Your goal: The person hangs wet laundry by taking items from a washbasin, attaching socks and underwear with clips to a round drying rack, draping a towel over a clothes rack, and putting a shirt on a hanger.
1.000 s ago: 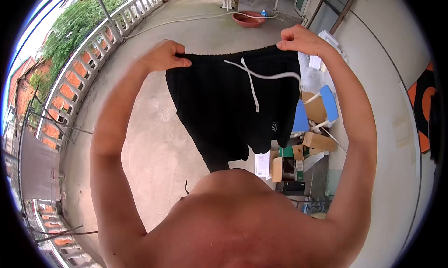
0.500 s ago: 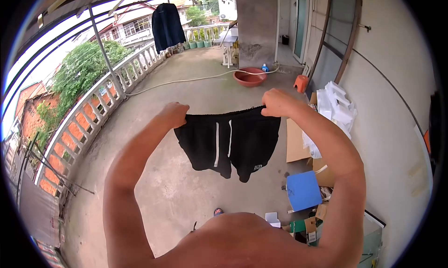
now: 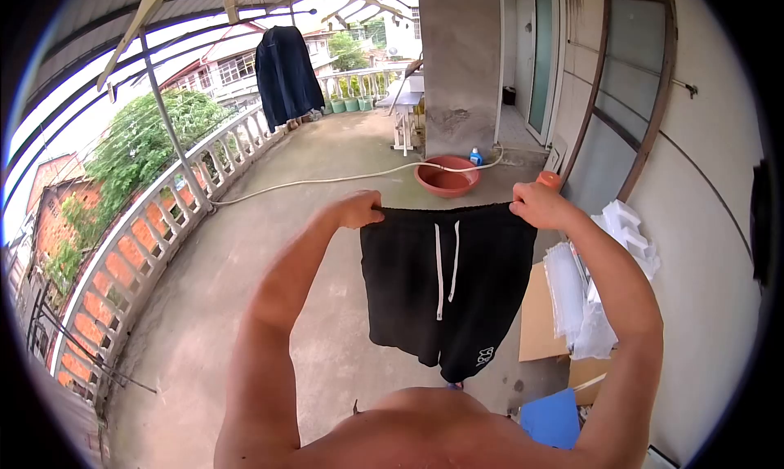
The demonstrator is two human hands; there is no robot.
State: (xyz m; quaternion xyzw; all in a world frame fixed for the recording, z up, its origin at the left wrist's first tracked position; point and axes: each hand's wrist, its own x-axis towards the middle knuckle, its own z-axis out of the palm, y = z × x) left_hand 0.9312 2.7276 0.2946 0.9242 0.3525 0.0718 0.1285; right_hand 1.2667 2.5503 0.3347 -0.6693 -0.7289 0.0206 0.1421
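Black shorts (image 3: 445, 281) hang spread out in front of me, held up by the waistband. My left hand (image 3: 359, 210) is closed on the left end of the waistband, thumb and fingers pinching it. At the right end, my right hand (image 3: 535, 205) grips the waistband the same way. Two white drawstrings (image 3: 439, 269) dangle from the middle of the waist. A small white logo shows near the hem of the leg on the right. The shorts hang upright and touch nothing below.
A red-brown basin (image 3: 447, 179) with a hose beside it stands ahead. A dark garment (image 3: 287, 77) hangs at the upper left, near a balustrade (image 3: 196, 171). Pale hangers (image 3: 147, 20) are overhead. Cardboard, white plastic packaging (image 3: 625, 232) and a blue seat (image 3: 551, 418) lie right.
The view has tilted up, showing more hangers overhead. The shorts swung and flapped, and now hang longer and flatter, further right. Both hands have kept their hold on the waistband.
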